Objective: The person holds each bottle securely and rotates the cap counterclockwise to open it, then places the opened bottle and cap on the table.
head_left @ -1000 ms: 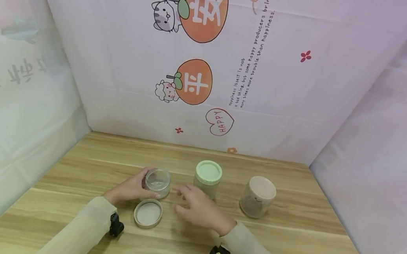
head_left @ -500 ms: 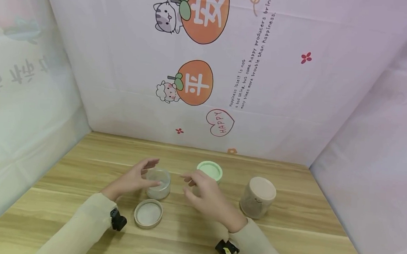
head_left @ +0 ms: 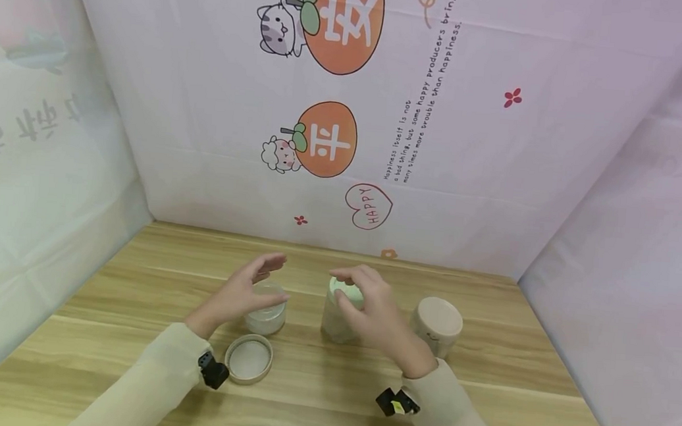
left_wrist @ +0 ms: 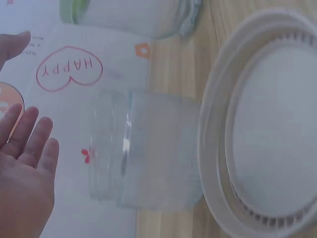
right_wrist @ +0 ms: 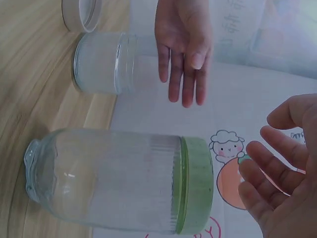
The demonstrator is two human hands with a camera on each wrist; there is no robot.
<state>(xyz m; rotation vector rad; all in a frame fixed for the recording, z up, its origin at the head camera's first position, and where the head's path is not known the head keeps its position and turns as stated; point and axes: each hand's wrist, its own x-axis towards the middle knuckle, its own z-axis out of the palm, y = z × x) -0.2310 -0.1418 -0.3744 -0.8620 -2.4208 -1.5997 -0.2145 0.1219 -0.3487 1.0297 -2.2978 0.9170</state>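
Note:
My left hand hovers over an open clear glass jar, fingers spread and holding nothing. In the left wrist view its fingers extend beyond the mouth of that jar. A round pale lid lies inner side up on the table, nearer to me than the jar. My right hand is held above a taller glass jar with a green lid, partly covering it. The right wrist view shows its relaxed fingers apart from the green lid.
To the right stands another jar with a beige lid, its lower part partly behind my right forearm. The wooden table meets a printed white cloth at the back, with cloth walls on both sides.
My left hand has let go of the open jar and risen above it. The right hand has moved right and up, from beside the green-lidded jar to over it. The jars and loose lid stay put.

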